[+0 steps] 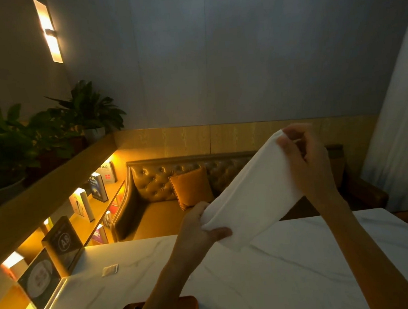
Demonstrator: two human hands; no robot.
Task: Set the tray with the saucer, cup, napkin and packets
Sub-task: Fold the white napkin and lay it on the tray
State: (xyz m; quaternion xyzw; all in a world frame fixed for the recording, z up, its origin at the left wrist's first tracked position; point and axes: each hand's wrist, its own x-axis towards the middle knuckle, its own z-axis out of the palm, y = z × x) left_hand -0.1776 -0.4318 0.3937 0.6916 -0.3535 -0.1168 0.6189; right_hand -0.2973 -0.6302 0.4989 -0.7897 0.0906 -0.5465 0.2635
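Napkin [252,187], white cloth, is hanging stretched in the air above the pale surface [288,268], slanting between both hands. Left hand [198,228] is pinching the lower end, its grip closed tight on the fabric; right hand [306,164] is pinching the upper end, higher and farther out. Below the left forearm, an orange-brown tray [186,306] is sitting at the near edge. Left of that grip, a small white packet [110,270] is lying on the surface.
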